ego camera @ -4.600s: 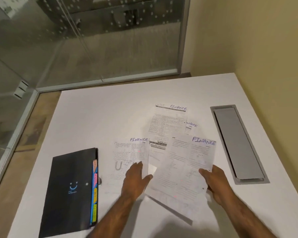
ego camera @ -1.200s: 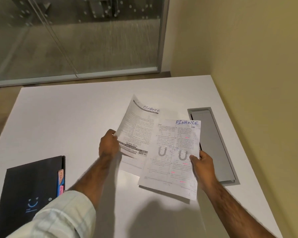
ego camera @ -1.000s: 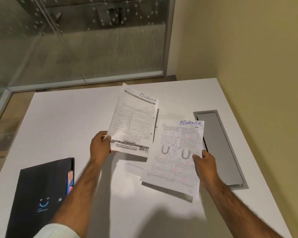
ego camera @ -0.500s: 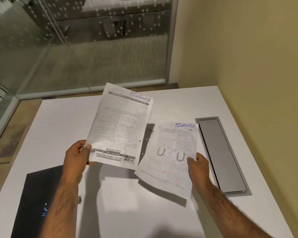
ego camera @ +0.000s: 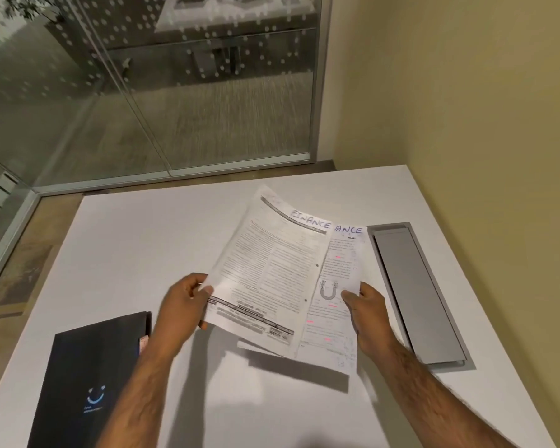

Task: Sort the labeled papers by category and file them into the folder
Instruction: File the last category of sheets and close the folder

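Note:
My left hand (ego camera: 183, 307) pinches the lower left corner of a printed sheet (ego camera: 265, 270) marked FINANCE, held above the white table (ego camera: 149, 247). My right hand (ego camera: 367, 313) grips the right edge of a second FINANCE sheet (ego camera: 337, 315) with a horseshoe-magnet drawing. The first sheet lies over the left part of the second, covering the start of its label. A black folder (ego camera: 88, 379) with a blue smile logo lies closed at the table's front left, and my left forearm hides most of its coloured tabs.
A grey cable-tray lid (ego camera: 414, 292) is set into the table at the right. A yellow wall (ego camera: 482, 124) runs along the table's right side. A glass partition (ego camera: 143, 92) stands behind the table's far edge.
My left hand has carried its sheet rightwards, so it now overlaps the sheet in my right hand. The view has tilted upwards.

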A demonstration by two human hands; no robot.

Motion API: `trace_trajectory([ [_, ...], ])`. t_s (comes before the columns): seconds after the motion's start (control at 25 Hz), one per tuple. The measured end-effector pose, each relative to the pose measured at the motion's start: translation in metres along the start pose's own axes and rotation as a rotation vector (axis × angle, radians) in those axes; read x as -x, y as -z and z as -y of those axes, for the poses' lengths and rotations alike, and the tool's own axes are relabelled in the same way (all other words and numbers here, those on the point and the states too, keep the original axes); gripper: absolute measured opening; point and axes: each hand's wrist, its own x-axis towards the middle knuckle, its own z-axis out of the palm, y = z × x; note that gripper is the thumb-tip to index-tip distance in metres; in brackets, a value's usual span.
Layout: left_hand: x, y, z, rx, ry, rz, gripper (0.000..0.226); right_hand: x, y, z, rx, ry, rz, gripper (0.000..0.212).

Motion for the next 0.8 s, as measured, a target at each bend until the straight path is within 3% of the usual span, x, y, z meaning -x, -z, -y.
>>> trace_trajectory([
  [0.12, 0.014, -0.024, 0.009, -0.121, -0.015, 0.051, 0.005, 0.007, -0.009, 0.007, -0.046, -0.021, 0.069, 0.023],
  [0.24, 0.018, -0.03, 0.008, -0.245, -0.023, -0.001, 0.02, 0.012, -0.009, 0.017, -0.025, -0.015, 0.102, 0.023],
  [0.32, 0.014, -0.035, -0.004, 0.065, 0.069, 0.105, 0.026, 0.015, -0.011, 0.021, -0.041, -0.011, 0.155, 0.025],
  [0.4, 0.011, -0.043, -0.014, 0.473, 0.193, 0.355, 0.03, 0.015, -0.016, 0.023, -0.061, -0.021, 0.196, 0.023],
  [0.56, 0.008, -0.049, 0.001, 0.508, 0.262, 0.573, 0.037, 0.014, -0.031, 0.021, -0.123, -0.075, 0.251, 0.019],
  [0.68, 0.012, -0.039, 0.02, 0.473, 0.289, 0.473, 0.033, -0.001, -0.039, 0.011, 0.009, -0.12, 0.208, 0.029],
  [0.8, 0.02, -0.017, 0.036, 0.454, 0.321, 0.359, 0.029, -0.042, -0.035, -0.021, 0.402, 0.004, -0.068, 0.031],
])
